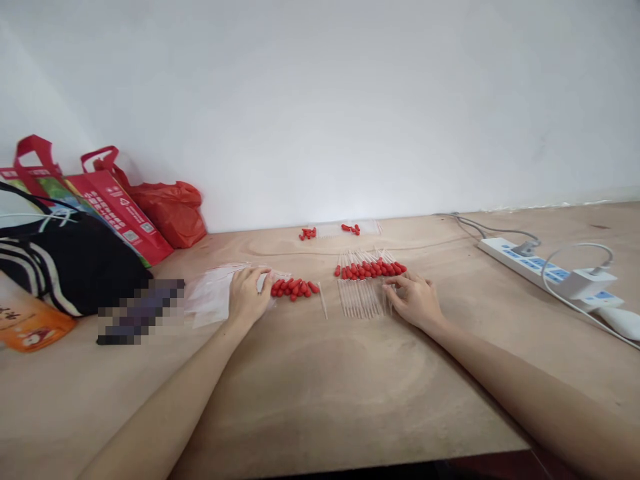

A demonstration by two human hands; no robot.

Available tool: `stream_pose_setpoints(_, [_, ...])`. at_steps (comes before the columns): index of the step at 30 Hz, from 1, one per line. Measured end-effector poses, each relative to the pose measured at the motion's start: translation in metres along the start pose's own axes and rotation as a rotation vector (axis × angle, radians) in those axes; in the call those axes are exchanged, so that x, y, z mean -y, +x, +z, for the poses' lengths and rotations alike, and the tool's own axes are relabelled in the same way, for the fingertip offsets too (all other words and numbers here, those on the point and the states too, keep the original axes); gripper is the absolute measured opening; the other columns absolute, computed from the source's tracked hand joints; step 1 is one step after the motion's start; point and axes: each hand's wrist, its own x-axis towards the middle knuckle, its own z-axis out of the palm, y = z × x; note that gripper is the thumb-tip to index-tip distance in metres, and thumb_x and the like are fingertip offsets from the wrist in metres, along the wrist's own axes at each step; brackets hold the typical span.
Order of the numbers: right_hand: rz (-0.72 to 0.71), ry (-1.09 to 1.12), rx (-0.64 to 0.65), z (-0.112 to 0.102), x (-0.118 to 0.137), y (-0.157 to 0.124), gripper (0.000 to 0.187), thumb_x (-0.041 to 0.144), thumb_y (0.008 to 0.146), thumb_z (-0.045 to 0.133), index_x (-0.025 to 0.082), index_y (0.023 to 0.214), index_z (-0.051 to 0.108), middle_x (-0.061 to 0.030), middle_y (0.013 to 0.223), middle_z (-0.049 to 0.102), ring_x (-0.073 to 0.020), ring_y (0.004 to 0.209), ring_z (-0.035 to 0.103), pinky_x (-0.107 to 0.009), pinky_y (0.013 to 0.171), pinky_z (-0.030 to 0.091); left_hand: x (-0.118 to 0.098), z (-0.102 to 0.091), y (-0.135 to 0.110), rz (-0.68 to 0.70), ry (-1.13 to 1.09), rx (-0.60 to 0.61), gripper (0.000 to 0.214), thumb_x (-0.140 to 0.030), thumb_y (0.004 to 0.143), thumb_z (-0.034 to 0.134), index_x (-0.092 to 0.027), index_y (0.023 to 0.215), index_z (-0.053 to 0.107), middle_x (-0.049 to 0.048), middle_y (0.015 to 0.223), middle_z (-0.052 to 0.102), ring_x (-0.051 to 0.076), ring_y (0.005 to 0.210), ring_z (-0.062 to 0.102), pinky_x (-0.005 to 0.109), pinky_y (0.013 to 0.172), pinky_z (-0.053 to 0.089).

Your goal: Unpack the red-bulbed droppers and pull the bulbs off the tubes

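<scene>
My left hand (247,291) rests over flat clear plastic bags (213,293), with its thumb and index finger curled together beside a pile of red, drop-shaped tips (295,288). What those fingertips hold, if anything, is hidden. My right hand (416,298) pinches a thin pale stick at the right end of a row of bare sticks (359,298). Directly behind that row lie sticks with red tips (370,268), their red ends toward me. One single stick (323,300) lies between the red pile and the row.
Near the wall are a clear bag (327,230) and two small groups of red tips (307,234). A white power strip (550,270) with plugs and cables lies at right. Red shopping bags (120,207), a black bag (65,260) and a blurred dark object (143,312) occupy the left.
</scene>
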Motion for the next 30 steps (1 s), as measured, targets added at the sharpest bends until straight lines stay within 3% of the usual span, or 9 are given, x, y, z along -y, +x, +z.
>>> stream_pose_setpoints(2, [0.069, -0.038, -0.02, 0.002, -0.002, -0.001, 0.022, 0.038, 0.078, 0.046, 0.022, 0.084, 0.06, -0.0038, 0.079, 0.059, -0.0193, 0.079, 0.054, -0.034, 0.068, 0.031, -0.019, 0.0, 0.002, 0.09, -0.029, 0.037, 0.027, -0.036, 0.08, 0.041, -0.019, 0.083, 0.062, 0.0061, 0.088, 0.063, 0.023, 0.089, 0.052, 0.036, 0.083, 0.038])
stream_pose_setpoints(5, [0.107, -0.069, -0.023, 0.004, -0.005, -0.002, 0.022, 0.037, 0.076, 0.047, 0.02, 0.086, 0.057, -0.0067, 0.084, 0.06, -0.022, 0.082, 0.053, -0.033, 0.066, 0.031, -0.055, 0.006, 0.012, 0.152, -0.023, 0.192, 0.022, -0.035, 0.077, 0.047, -0.02, 0.08, 0.063, 0.0055, 0.085, 0.063, 0.024, 0.088, 0.052, 0.038, 0.081, 0.038])
stream_pose_setpoints(9, [0.112, -0.01, 0.07, 0.005, -0.005, -0.001, 0.016, 0.033, 0.075, 0.049, 0.021, 0.083, 0.055, -0.0047, 0.08, 0.061, -0.021, 0.08, 0.053, -0.031, 0.064, 0.03, -0.096, 0.03, 0.036, 0.073, 0.065, 0.427, 0.023, -0.038, 0.075, 0.05, -0.022, 0.08, 0.065, 0.007, 0.097, 0.062, 0.027, 0.102, 0.048, 0.041, 0.086, 0.035])
stream_pose_setpoints(12, [0.084, 0.026, 0.104, 0.005, -0.003, 0.001, 0.014, 0.031, 0.075, 0.05, 0.021, 0.083, 0.055, -0.0032, 0.08, 0.062, -0.02, 0.08, 0.053, -0.03, 0.064, 0.03, -0.111, 0.051, 0.053, -0.023, 0.103, 0.52, 0.027, -0.042, 0.073, 0.049, -0.021, 0.072, 0.067, 0.0095, 0.091, 0.065, 0.029, 0.099, 0.051, 0.043, 0.083, 0.036])
stream_pose_setpoints(17, [0.032, 0.078, 0.167, 0.005, 0.004, 0.006, 0.014, 0.03, 0.078, 0.048, 0.021, 0.086, 0.055, -0.0025, 0.084, 0.063, -0.018, 0.081, 0.055, -0.03, 0.066, 0.029, -0.115, 0.077, 0.064, -0.139, 0.144, 0.617, 0.032, -0.048, 0.068, 0.052, -0.02, 0.072, 0.067, 0.0131, 0.087, 0.066, 0.032, 0.094, 0.055, 0.046, 0.081, 0.036])
stream_pose_setpoints(20, [0.033, 0.093, 0.193, 0.005, 0.006, 0.008, 0.013, 0.028, 0.081, 0.046, 0.021, 0.086, 0.055, -0.0012, 0.083, 0.064, -0.0171, 0.079, 0.056, -0.03, 0.067, 0.029, -0.116, 0.082, 0.064, -0.161, 0.162, 0.621, 0.03, -0.044, 0.068, 0.052, -0.019, 0.074, 0.067, 0.0143, 0.09, 0.066, 0.032, 0.093, 0.056, 0.046, 0.079, 0.036])
stream_pose_setpoints(23, [0.047, 0.1, 0.211, 0.005, 0.005, 0.009, 0.015, 0.025, 0.083, 0.04, 0.02, 0.087, 0.054, -0.0012, 0.086, 0.064, -0.0169, 0.081, 0.056, -0.031, 0.069, 0.029, -0.118, 0.075, 0.063, -0.142, 0.188, 0.57, 0.029, -0.041, 0.07, 0.05, -0.017, 0.074, 0.066, 0.0149, 0.09, 0.065, 0.033, 0.093, 0.056, 0.045, 0.077, 0.037])
stream_pose_setpoints(27, [0.057, 0.099, 0.214, 0.003, 0.004, 0.009, 0.017, 0.024, 0.083, 0.037, 0.02, 0.09, 0.053, -0.0032, 0.093, 0.063, -0.0181, 0.088, 0.055, -0.031, 0.071, 0.029, -0.114, 0.048, 0.053, -0.039, 0.218, 0.427, 0.024, -0.03, 0.076, 0.044, -0.015, 0.079, 0.062, 0.0154, 0.097, 0.062, 0.032, 0.101, 0.049, 0.045, 0.081, 0.032])
stream_pose_setpoints(30, [0.09, 0.12, 0.191, 0.003, 0.003, 0.009, 0.018, 0.027, 0.082, 0.04, 0.019, 0.092, 0.052, -0.0049, 0.097, 0.062, -0.0183, 0.088, 0.054, -0.031, 0.073, 0.031, -0.103, 0.026, 0.034, 0.159, 0.197, 0.281, 0.019, -0.023, 0.078, 0.04, -0.014, 0.08, 0.057, 0.0125, 0.09, 0.062, 0.028, 0.093, 0.052, 0.043, 0.08, 0.031])
